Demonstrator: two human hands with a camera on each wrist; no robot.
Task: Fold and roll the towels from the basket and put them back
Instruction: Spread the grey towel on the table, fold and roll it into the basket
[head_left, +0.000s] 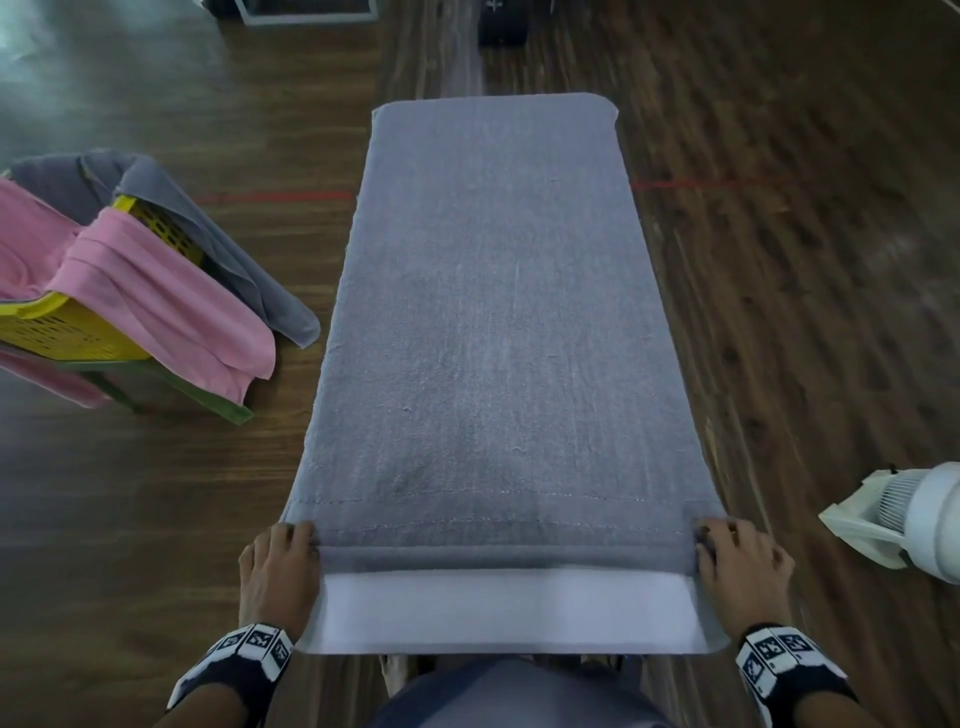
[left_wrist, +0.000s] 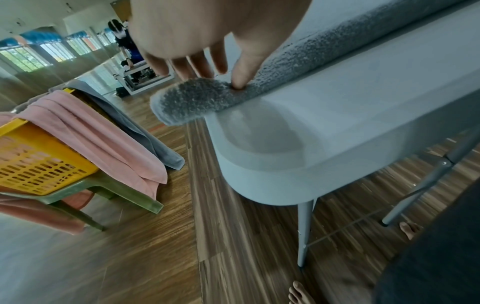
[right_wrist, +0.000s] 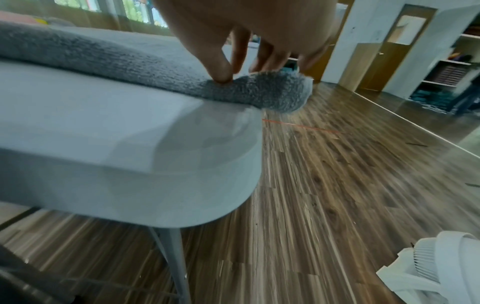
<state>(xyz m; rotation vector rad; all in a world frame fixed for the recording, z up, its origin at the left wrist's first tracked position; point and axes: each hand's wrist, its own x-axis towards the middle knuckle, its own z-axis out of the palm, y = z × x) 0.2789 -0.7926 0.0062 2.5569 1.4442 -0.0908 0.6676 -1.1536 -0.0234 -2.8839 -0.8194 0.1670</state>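
While the grey towel (head_left: 493, 322) lies folded into a long strip along the white table (head_left: 509, 613), its long axis running straight away from the person and its far end reaching the far edge of the table, the rolling step looks to be only just begun: the near hem has been turned over into a first low roll lying across the strip, with a band of bare tabletop between it and the near edge. To the left, on the wooden floor (head_left: 779, 260), a yellow basket (head_left: 62, 332) sits on a green stool (head_left: 208, 400) with a pink towel (head_left: 171, 301) and another grey towel (head_left: 244, 270) draped over its rim, so several seem left to do. A white fan (head_left: 914, 514) stands at the right. The left hand (head_left: 278, 571) pinches the roll's left end, thumb pressing into the pile from the near side and fingers (left_wrist: 207, 63) curled over the top; the right hand (head_left: 743, 566) mirrors it at the right end, thumb and forefinger nipping the cloth, the other fingers (right_wrist: 270, 57) lightly spread over the overhanging corner. The next move, as I judge it, calls for both hands to push the roll forward evenly, keeping it tight and square to the strip so neither end runs ahead.
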